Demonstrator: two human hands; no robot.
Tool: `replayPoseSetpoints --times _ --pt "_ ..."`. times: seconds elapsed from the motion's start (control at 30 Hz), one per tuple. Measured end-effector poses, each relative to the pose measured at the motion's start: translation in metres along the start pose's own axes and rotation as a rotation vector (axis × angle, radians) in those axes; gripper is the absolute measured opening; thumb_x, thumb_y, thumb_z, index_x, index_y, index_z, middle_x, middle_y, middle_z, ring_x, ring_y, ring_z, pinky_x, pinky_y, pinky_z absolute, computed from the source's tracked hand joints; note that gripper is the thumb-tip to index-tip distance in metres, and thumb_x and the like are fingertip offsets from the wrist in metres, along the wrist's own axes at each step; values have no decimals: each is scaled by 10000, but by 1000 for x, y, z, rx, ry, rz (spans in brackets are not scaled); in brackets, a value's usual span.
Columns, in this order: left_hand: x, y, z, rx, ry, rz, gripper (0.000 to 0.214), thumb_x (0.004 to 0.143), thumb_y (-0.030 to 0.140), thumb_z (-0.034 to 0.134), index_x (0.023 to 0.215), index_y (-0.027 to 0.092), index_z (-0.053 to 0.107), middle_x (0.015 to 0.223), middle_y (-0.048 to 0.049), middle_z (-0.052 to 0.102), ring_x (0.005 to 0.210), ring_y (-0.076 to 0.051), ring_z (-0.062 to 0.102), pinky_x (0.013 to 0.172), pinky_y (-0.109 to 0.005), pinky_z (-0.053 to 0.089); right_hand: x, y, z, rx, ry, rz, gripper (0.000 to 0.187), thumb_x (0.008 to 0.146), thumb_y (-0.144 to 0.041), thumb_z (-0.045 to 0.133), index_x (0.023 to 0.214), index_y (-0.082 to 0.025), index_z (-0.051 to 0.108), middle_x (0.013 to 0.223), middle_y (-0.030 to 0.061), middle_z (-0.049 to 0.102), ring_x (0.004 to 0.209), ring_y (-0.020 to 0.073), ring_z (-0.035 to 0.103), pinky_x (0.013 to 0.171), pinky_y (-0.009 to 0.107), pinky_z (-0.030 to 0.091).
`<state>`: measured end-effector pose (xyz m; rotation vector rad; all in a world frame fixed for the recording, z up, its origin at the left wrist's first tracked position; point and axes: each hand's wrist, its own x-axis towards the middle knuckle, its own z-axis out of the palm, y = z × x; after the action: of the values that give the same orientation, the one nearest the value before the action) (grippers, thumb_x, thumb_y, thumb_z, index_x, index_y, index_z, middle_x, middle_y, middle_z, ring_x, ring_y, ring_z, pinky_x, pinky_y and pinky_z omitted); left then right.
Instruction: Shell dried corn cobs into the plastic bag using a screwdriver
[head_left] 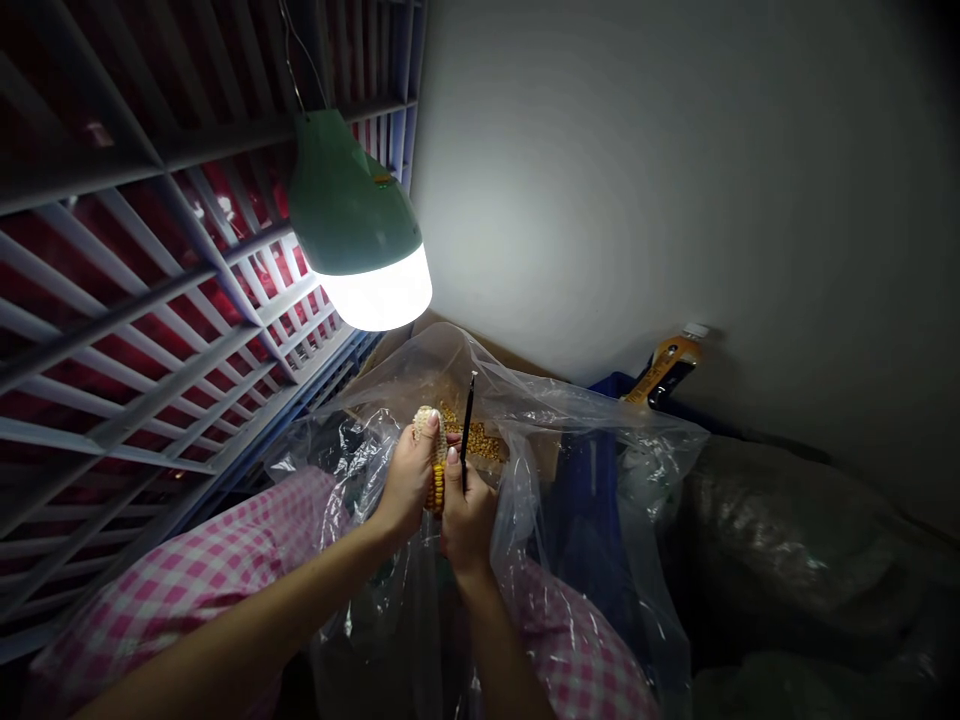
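My left hand is closed around a corn cob, its upper part bare and pale, its lower part still carrying yellow kernels. My right hand is closed on a thin dark pointed tool that stands upright beside the cob, its thumb resting against the cob. Both hands are held over an open clear plastic bag with a pile of loose kernels inside it. My knees in pink checked cloth lie below.
A green hanging lamp shines just above and left of my hands. Stacked slatted crates fill the left side. A blue crate and an orange bottle stand by the white wall; dark sacks lie at the right.
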<state>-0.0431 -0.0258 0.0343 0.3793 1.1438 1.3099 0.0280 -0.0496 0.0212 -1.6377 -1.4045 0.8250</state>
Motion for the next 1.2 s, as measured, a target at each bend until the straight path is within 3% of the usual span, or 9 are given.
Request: replayPoseSetpoints --times 0.1,0.27,0.47,0.57,0.63,0.8,0.93,1.07,1.2 --pt "0 1 0 -17 11 -10 347 756 507 556 857 183 483 806 -38 642 706 -155 626 604 -249 503 0 0 2 35 2 20 459 863 -478 376 835 -148 694 669 69 681 580 179 606 543 245 410" --pt "-2 7 5 -125 1 -77 337 774 482 549 871 162 509 770 -52 660 676 -160 643 607 -260 521 4 -6 -3 158 69 196 540 822 -559 382 707 -121 676 599 80 655 532 178 584 494 251 403" --pt "1 22 14 -196 28 -164 303 823 427 510 910 137 521 781 -100 676 692 -188 663 618 -283 541 21 -11 -8 322 -13 280 478 784 -580 445 677 -156 639 654 61 662 590 167 599 530 239 439" --pt "5 28 13 -222 58 -203 353 850 443 451 961 118 532 824 -135 680 740 -210 668 646 -313 545 29 -12 -14 434 5 400 505 789 -599 411 618 -162 598 637 46 656 482 128 564 474 225 425" --pt "8 29 11 -215 91 -188 369 849 450 447 973 116 546 851 -142 683 777 -215 667 679 -320 543 32 -14 -21 444 6 439 540 805 -612 355 695 -156 622 590 30 639 358 100 483 390 223 372" --pt "13 27 8 -206 123 -145 363 842 425 475 978 102 571 885 -153 682 837 -217 660 761 -315 523 28 -19 -36 229 113 233 532 819 -584 372 906 -135 645 550 7 607 317 80 422 390 221 351" --pt "14 29 9 -289 156 -167 389 867 394 443 1109 95 501 895 -159 671 830 -208 660 738 -307 533 19 -19 -33 169 -59 6 486 763 -583 480 948 -153 609 715 19 628 457 102 522 484 227 411" --pt "15 31 9 -318 160 -236 426 879 421 397 1057 56 528 845 -164 661 745 -194 663 659 -275 551 15 -17 -23 -11 -131 -192 399 748 -511 558 968 -180 592 841 38 654 749 171 604 659 247 434" --pt "13 28 7 -320 151 -255 399 876 423 402 1013 77 544 798 -139 656 674 -173 656 609 -259 555 14 -13 -16 -24 -113 -225 318 843 -456 452 821 -177 605 755 35 657 688 154 599 618 228 410"
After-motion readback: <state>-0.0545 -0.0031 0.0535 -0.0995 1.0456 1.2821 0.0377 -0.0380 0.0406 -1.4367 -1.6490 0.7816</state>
